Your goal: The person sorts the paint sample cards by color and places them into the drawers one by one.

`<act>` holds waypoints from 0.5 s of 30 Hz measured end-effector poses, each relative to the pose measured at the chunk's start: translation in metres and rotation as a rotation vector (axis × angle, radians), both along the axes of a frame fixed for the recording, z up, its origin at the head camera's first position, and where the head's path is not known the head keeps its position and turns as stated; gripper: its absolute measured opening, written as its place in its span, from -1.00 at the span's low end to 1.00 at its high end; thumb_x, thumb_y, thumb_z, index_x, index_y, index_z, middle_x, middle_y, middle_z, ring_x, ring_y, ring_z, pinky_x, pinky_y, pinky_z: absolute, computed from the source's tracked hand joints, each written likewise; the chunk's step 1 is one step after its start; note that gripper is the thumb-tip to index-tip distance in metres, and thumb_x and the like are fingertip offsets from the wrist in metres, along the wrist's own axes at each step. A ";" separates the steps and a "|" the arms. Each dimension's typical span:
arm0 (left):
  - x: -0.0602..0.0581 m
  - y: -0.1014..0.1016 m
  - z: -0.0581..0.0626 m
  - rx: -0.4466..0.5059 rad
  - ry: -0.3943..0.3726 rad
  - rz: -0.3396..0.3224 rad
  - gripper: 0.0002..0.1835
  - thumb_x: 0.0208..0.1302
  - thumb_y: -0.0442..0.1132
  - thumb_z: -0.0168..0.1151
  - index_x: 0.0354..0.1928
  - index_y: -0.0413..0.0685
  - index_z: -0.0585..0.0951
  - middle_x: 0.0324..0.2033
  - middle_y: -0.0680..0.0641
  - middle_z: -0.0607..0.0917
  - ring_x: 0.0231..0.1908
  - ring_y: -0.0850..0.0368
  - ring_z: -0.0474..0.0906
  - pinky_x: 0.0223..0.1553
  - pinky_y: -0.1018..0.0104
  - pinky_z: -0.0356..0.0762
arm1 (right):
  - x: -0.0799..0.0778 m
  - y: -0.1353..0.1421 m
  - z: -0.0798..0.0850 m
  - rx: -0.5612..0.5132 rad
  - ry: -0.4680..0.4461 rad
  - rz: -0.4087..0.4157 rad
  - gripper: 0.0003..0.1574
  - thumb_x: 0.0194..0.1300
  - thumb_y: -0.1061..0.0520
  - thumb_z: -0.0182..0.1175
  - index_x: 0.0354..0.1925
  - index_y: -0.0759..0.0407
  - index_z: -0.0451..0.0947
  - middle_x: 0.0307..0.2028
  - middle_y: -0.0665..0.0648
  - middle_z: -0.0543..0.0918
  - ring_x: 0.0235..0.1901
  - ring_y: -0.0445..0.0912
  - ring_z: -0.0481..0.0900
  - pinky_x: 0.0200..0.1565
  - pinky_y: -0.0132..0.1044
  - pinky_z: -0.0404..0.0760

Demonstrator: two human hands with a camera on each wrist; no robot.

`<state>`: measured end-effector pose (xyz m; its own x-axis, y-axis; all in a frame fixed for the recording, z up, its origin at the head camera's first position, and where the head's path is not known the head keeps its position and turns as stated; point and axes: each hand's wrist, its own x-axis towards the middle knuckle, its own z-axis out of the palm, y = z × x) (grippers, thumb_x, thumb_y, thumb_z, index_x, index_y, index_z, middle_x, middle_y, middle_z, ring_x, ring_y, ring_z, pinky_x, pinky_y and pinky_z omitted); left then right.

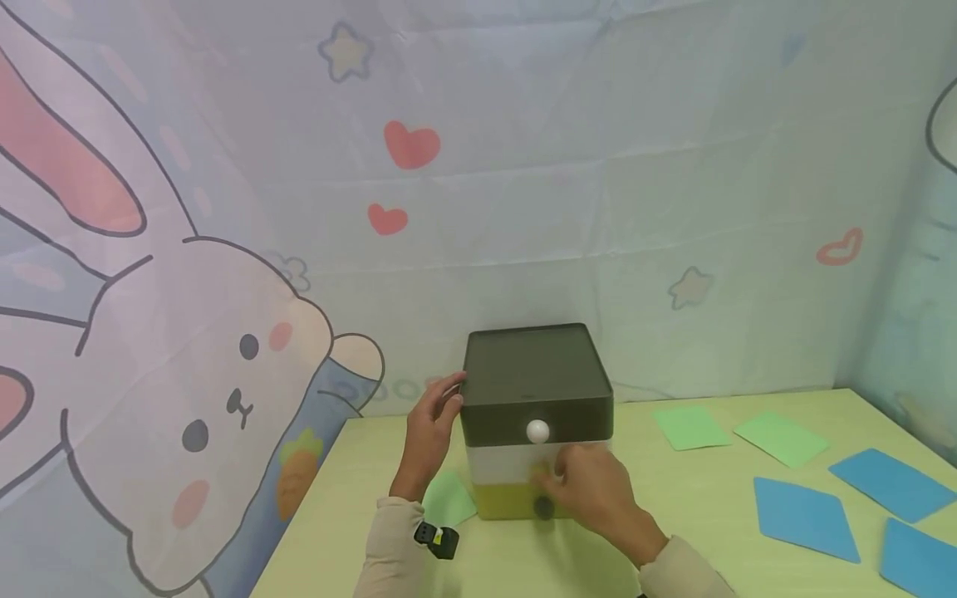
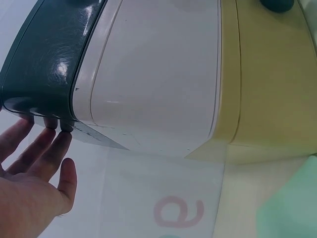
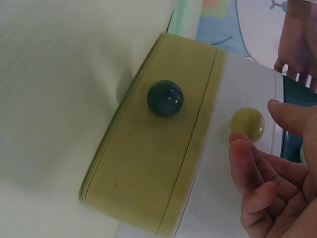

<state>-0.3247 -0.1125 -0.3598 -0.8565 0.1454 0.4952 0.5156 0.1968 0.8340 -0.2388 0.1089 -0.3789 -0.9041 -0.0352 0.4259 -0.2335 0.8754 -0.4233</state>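
A small three-drawer box (image 1: 534, 365) stands upright on the table. Its top drawer (image 1: 493, 422) is dark green with a white knob (image 1: 537, 431). The middle drawer (image 2: 158, 64) is white with a yellow knob (image 3: 249, 121), and the bottom drawer (image 3: 143, 163) is yellow with a dark green knob (image 3: 165, 98). All three drawers look closed. My left hand (image 1: 429, 436) rests its spread fingertips against the box's left side, up by the dark green drawer. In front of the box, my right hand (image 1: 601, 490) has its thumb and loosely bent fingers around the yellow knob, the thumb slightly apart from it.
A green paper sheet (image 1: 449, 498) lies by the box's left side. To the right are two more green sheets (image 1: 691, 428) and several blue sheets (image 1: 807, 519). A cloth backdrop with a printed rabbit (image 1: 224, 349) hangs behind the yellowish table (image 1: 299, 548).
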 end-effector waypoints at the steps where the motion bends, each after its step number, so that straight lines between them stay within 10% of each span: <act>1: 0.000 0.000 0.000 0.002 -0.001 0.000 -0.59 0.54 -0.20 0.02 0.35 0.00 0.50 0.35 -0.13 0.50 0.41 -0.10 0.42 0.36 -0.02 0.47 | -0.001 -0.001 -0.001 0.003 0.001 -0.002 -0.31 0.10 -0.16 0.44 -0.83 -0.03 0.22 -0.75 -0.16 0.17 -0.67 -0.25 0.14 -0.66 -0.39 0.08; 15: 0.002 0.000 0.000 -0.001 0.008 0.007 -0.59 0.54 -0.19 0.03 0.35 0.00 0.51 0.36 -0.13 0.50 0.39 -0.12 0.44 0.35 -0.02 0.48 | -0.008 -0.010 -0.011 0.043 0.058 -0.034 -0.29 0.06 -0.07 0.45 -0.84 -0.04 0.13 -0.79 -0.14 0.16 -0.70 -0.24 0.14 -0.70 -0.40 0.08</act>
<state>-0.3230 -0.1125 -0.3596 -0.8538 0.1397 0.5015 0.5204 0.2017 0.8298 -0.2466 0.0993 -0.3903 -0.8791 -0.0241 0.4761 -0.2262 0.9002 -0.3721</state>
